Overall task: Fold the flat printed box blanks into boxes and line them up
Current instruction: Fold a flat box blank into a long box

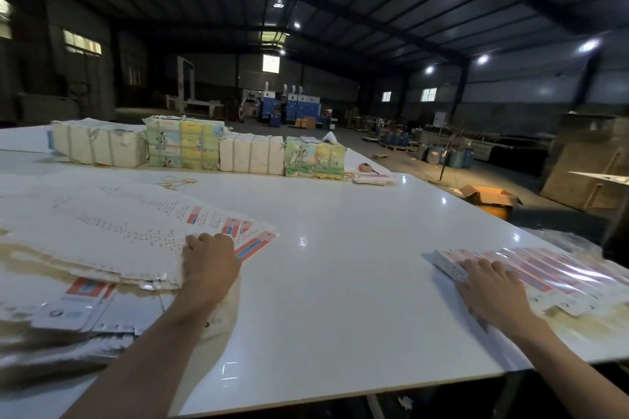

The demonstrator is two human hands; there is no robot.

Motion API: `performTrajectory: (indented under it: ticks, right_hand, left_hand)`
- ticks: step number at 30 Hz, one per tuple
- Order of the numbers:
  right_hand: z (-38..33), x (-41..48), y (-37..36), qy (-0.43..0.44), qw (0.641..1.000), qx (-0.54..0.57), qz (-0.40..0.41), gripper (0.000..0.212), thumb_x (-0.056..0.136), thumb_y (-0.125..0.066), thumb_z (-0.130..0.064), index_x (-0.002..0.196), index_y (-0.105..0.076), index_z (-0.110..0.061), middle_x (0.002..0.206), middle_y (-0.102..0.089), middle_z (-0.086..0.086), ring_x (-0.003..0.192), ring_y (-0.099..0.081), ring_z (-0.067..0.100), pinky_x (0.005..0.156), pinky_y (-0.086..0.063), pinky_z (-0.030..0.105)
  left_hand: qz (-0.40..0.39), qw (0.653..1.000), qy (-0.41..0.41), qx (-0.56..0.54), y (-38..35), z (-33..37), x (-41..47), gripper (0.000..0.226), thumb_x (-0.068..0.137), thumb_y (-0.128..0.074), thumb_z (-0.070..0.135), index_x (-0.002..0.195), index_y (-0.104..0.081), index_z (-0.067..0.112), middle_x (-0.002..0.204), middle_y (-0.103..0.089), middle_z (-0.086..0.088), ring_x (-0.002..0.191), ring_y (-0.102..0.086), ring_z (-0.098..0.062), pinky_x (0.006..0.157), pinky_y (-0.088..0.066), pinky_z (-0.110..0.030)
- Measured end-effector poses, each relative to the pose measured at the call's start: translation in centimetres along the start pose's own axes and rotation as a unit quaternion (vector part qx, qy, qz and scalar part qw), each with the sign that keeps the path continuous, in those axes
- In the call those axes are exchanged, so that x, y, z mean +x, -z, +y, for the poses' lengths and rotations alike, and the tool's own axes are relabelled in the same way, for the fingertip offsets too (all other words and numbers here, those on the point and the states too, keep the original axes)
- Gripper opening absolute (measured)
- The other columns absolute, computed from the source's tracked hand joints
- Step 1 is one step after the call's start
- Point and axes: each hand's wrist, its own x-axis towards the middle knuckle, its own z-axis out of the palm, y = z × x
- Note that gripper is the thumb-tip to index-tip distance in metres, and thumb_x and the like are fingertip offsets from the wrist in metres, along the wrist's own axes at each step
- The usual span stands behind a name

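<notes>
Left hand [211, 262] grips stack [102, 231] edge; right hand [490, 286] flat on blanks [561, 265] (table [340, 248] between).

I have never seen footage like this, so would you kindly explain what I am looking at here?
There is no machine here: a person wears one camera on the head, and it looks down at their own bare hands. They work at a white table. The left hand lies with curled fingers on a fanned pile of flat printed blanks; whether it grips one is unclear. The right hand presses flat on a row of blanks. Towards the far edge, wrapped bundles stand in a line.
</notes>
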Motion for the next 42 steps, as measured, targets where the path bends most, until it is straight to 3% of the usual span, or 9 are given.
performTrajectory:
  ticks: [10,17,20,25,28,31,36,40,42]
  right_hand:
    - [-15.6,3.3,5.5,0.162,0.932,0.303,0.118,0.027,0.105,-0.06,-0.028,0.128,-0.069,-0.017,0.134,-0.067,0.003,0.116,-0.063,0.025,0.102,-0.047,0.041]
    - [-26.9,1.9,6.2,0.242,0.854,0.459,0.046,0.022,0.105,-0.057,-0.029,0.121,-0.069,-0.021,0.12,-0.07,-0.004,0.103,-0.064,0.018,0.086,-0.05,0.033]
    - [-28.1,1.5,4.3,0.234,0.839,0.491,-0.005,0.019,0.103,-0.055,-0.026,0.116,-0.068,-0.023,0.112,-0.07,-0.008,0.095,-0.064,0.013,0.087,-0.054,0.035]
    - [-27.0,2.5,3.2,0.191,0.78,0.595,-0.037,0.022,0.102,-0.055,-0.023,0.121,-0.066,-0.027,0.1,-0.069,-0.01,0.087,-0.067,0.009,0.083,-0.059,0.035]
    - [-27.0,2.7,4.1,0.188,0.714,0.673,-0.046,0.03,0.108,-0.055,-0.033,0.137,-0.054,-0.04,0.104,-0.067,-0.012,0.094,-0.065,0.004,0.072,-0.062,0.023]
    - [-27.1,3.2,5.0,0.19,0.69,0.698,-0.018,0.04,0.11,-0.055,-0.035,0.145,-0.041,-0.047,0.113,-0.063,-0.018,0.101,-0.063,-0.009,0.079,-0.06,0.018]
    - [-26.3,3.8,5.1,0.153,0.645,0.749,0.023,0.037,0.113,-0.042,-0.027,0.143,-0.045,-0.047,0.119,-0.062,-0.016,0.104,-0.067,-0.005,0.076,-0.056,0.011]
    - [-26.4,4.4,4.4,0.154,0.697,0.7,0.008,0.025,0.111,-0.048,-0.043,0.131,-0.062,-0.039,0.121,-0.062,-0.015,0.105,-0.069,0.006,0.087,-0.061,0.025]
    - [-26.6,4.4,4.1,0.163,0.708,0.687,-0.008,0.029,0.107,-0.056,-0.045,0.133,-0.065,-0.035,0.117,-0.059,-0.015,0.101,-0.07,0.009,0.074,-0.061,0.022]
  left_hand:
    - [-0.018,0.999,0.031,0.014,0.2,0.2,-0.1,0.049,0.098,-0.065,0.044,0.129,-0.053,0.009,0.125,-0.061,-0.013,0.114,-0.057,-0.027,0.1,-0.049,-0.034]
    - [-0.106,0.988,0.082,-0.078,0.4,-1.9,2.0,0.122,0.078,-0.082,0.067,0.155,-0.017,-0.002,0.145,-0.045,-0.026,0.134,-0.045,-0.039,0.11,-0.041,-0.044]
    - [-0.118,0.98,0.061,-0.149,0.1,-2.2,2.4,0.117,0.08,-0.086,0.058,0.156,-0.019,-0.001,0.142,-0.054,-0.02,0.127,-0.059,-0.035,0.102,-0.051,-0.044]
    - [-0.129,0.909,0.027,-0.395,0.9,-0.9,2.5,0.068,0.083,-0.09,0.034,0.133,-0.049,0.014,0.114,-0.075,-0.003,0.077,-0.076,-0.014,0.053,-0.053,-0.021]
    - [-0.21,0.815,-0.001,-0.54,1.7,0.8,1.7,0.042,0.081,-0.09,0.039,0.117,-0.068,0.031,0.093,-0.081,0.006,0.081,-0.08,-0.013,0.069,-0.063,-0.029]
    - [-0.282,0.757,-0.012,-0.59,1.4,2.5,0.7,0.055,0.072,-0.094,0.047,0.118,-0.065,0.041,0.094,-0.08,0.006,0.09,-0.079,-0.015,0.075,-0.065,-0.036]
    - [-0.343,0.737,-0.026,-0.582,0.9,3.3,0.0,0.068,0.066,-0.094,0.052,0.124,-0.064,0.034,0.11,-0.08,-0.004,0.099,-0.079,-0.027,0.089,-0.064,-0.05]
    - [-0.344,0.729,-0.056,-0.59,1.0,3.6,-0.5,0.069,0.063,-0.092,0.048,0.121,-0.06,0.031,0.102,-0.081,-0.001,0.095,-0.08,-0.024,0.08,-0.065,-0.037]
    - [-0.324,0.738,-0.056,-0.589,0.8,3.6,-0.7,0.066,0.063,-0.09,0.047,0.119,-0.06,0.032,0.096,-0.08,0.0,0.094,-0.08,-0.024,0.082,-0.065,-0.039]
